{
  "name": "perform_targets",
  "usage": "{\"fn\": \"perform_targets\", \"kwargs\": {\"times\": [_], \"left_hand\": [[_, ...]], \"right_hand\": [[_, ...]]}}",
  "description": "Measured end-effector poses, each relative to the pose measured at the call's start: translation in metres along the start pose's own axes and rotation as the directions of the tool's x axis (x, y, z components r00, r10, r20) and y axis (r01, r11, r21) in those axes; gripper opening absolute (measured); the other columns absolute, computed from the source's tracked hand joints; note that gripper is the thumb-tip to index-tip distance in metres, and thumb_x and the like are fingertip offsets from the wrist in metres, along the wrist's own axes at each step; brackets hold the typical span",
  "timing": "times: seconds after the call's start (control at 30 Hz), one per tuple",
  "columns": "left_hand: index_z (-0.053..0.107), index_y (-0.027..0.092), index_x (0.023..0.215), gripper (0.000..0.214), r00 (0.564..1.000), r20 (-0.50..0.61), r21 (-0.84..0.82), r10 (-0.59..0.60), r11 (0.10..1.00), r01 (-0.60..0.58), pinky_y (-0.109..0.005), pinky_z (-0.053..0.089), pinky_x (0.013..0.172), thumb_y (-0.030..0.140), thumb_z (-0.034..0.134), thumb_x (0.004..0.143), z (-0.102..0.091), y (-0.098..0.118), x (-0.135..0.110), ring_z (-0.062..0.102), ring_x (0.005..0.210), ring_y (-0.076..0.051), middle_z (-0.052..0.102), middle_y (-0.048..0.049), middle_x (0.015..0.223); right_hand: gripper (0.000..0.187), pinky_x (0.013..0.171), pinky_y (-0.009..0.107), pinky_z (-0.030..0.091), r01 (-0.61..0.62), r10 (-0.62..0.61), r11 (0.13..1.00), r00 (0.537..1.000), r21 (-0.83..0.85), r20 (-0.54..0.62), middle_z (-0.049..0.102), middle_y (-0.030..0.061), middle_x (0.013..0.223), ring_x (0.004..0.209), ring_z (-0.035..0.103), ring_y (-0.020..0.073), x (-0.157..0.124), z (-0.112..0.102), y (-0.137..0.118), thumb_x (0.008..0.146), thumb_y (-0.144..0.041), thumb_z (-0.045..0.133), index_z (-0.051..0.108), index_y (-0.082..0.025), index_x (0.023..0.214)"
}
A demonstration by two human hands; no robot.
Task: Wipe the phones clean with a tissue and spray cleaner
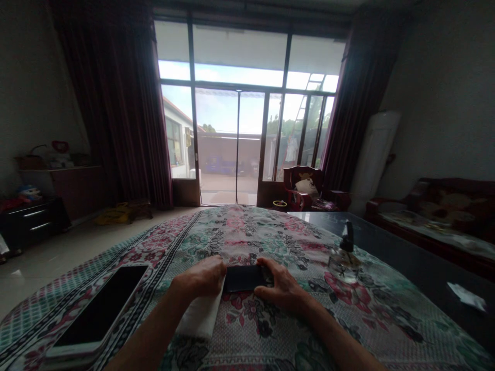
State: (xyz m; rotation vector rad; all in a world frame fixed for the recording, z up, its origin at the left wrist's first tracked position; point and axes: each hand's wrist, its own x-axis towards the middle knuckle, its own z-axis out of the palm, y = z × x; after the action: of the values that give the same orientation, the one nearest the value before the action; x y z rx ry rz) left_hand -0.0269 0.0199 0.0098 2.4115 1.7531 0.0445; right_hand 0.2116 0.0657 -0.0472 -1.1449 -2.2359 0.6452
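A dark, flat phone (pixel 243 279) lies crosswise between my hands, low over the flowered tablecloth (pixel 247 330). My right hand (pixel 280 283) grips its right end, thumb on the near edge and fingers at the far edge. At the phone's left end my left hand (pixel 204 275) is closed around a folded white cloth (pixel 201 315), which hangs toward me. The fingertips of my left hand are partly hidden, so how firmly they touch the phone cannot be seen. To the left lies a larger white-edged device (pixel 102 309) with a black screen.
A clear glass bottle (pixel 344 264) with a black pump top stands right of my hands. A crumpled white wrapper (pixel 466 296) lies on the dark tabletop (pixel 410 278) at the right. Beyond the table are a wooden chair (pixel 303 185) and glass doors (pixel 232 149).
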Motion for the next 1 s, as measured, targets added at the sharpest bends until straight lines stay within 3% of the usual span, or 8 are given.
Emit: {"fn": "perform_targets", "kwargs": {"times": [0.27,0.37,0.63,1.0], "left_hand": [[0.067,0.029,0.104,0.042,0.998,0.048,-0.063,0.05,0.997,-0.047,-0.027,0.042,0.086,0.02,0.066,0.063,0.0,-0.031,0.006,0.054,0.099,-0.022,0.057,-0.0013,0.104],[0.067,0.029,0.104,0.042,0.997,0.028,-0.08,0.068,0.995,-0.066,-0.027,0.042,0.086,0.021,0.066,0.063,0.002,-0.032,0.009,0.054,0.099,-0.021,0.057,-0.0015,0.102],[0.065,0.028,0.102,0.037,0.979,-0.07,-0.113,0.192,0.973,-0.199,-0.027,0.04,0.089,0.016,0.06,0.067,0.012,-0.007,0.013,0.053,0.098,-0.019,0.057,-0.0022,0.104],[0.061,0.024,0.094,0.021,0.909,-0.162,-0.084,0.383,0.913,-0.399,-0.029,0.04,0.091,0.013,0.045,0.083,0.025,0.039,0.022,0.053,0.1,-0.019,0.057,-0.0043,0.105]], "right_hand": [[0.071,0.103,0.043,0.034,0.01,-0.01,1.0,1.0,0.004,-0.023,0.054,0.011,0.127,0.119,0.047,0.029,0.001,0.003,0.001,0.064,-0.033,0.071,0.048,-0.017,0.129],[0.07,0.102,0.044,0.034,0.004,-0.004,1.0,1.0,0.022,-0.012,0.055,0.0102,0.127,0.119,0.048,0.0296,0.001,0.001,0.001,0.063,-0.033,0.072,0.049,-0.019,0.128],[0.078,0.104,0.042,0.034,0.004,-0.016,0.994,0.994,0.109,0.109,0.052,0.0085,0.132,0.122,0.046,0.0274,0.002,-0.007,0.012,0.063,-0.026,0.07,0.041,-0.021,0.136],[0.081,0.107,0.041,0.034,0.03,-0.047,0.991,0.99,0.127,0.135,0.051,0.0102,0.135,0.125,0.046,0.0271,0.005,-0.01,0.018,0.062,-0.026,0.072,0.041,-0.018,0.137]]}}
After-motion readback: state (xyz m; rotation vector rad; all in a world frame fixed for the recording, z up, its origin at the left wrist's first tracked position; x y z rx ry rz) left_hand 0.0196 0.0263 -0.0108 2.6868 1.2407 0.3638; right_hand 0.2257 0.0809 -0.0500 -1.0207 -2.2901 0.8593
